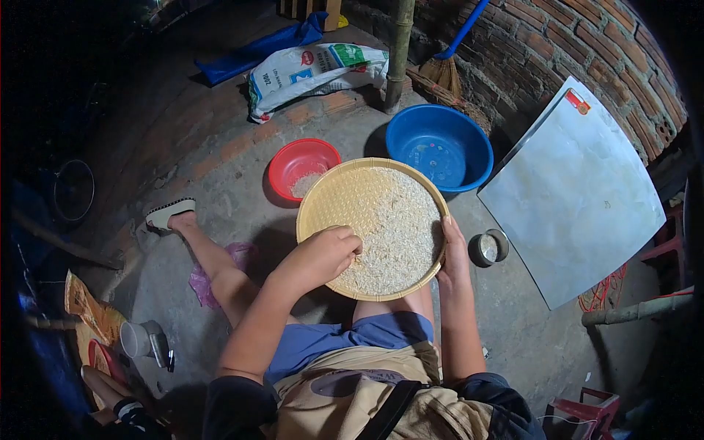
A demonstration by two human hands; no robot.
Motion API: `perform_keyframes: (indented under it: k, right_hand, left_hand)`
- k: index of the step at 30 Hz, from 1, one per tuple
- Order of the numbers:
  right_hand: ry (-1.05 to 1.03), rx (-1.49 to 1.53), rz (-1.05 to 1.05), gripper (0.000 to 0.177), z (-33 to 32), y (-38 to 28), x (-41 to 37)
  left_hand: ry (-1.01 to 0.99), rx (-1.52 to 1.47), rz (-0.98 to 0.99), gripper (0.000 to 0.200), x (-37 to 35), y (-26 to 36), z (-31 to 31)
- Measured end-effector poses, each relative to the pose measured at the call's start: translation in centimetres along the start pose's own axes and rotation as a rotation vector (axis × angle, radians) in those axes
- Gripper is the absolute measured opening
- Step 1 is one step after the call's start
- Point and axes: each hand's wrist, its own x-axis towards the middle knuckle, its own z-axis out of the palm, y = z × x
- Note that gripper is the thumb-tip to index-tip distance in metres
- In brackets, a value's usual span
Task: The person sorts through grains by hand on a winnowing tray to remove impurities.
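Observation:
A round woven bamboo tray (326,198) rests on my lap, covered on its right and near side with white rice (392,227). My left hand (326,253) lies on the tray's near left part, fingers curled into the rice. My right hand (453,253) grips the tray's right rim from the outside.
A red bowl (290,161) with some rice and an empty blue basin (440,143) stand beyond the tray. A small tin can (488,248) sits to the right, next to a metal sheet (579,194). A printed sack (312,70), a broom (447,62) and a brick wall lie behind. My left leg stretches out left.

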Motion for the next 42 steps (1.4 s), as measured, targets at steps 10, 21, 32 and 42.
perform_keyframes:
  k: [10,21,32,42]
  right_hand:
    - [0.004,-0.054,0.007,0.036,-1.8,1.3,1.2]
    - [0.055,-0.078,0.050,0.034,-2.8,1.8,1.5]
    - [0.123,-0.064,0.063,0.033,-3.1,1.9,1.4]
    - [0.079,-0.043,0.053,0.035,-3.5,2.2,1.7]
  left_hand:
    - [-0.003,-0.035,-0.031,0.013,0.3,-1.6,1.5]
    - [0.009,-0.082,-0.033,0.013,1.2,-2.2,1.5]
    - [0.059,-0.139,-0.038,0.014,1.2,-2.6,1.8]
    - [0.153,-0.113,-0.050,0.020,1.0,-2.5,1.1]
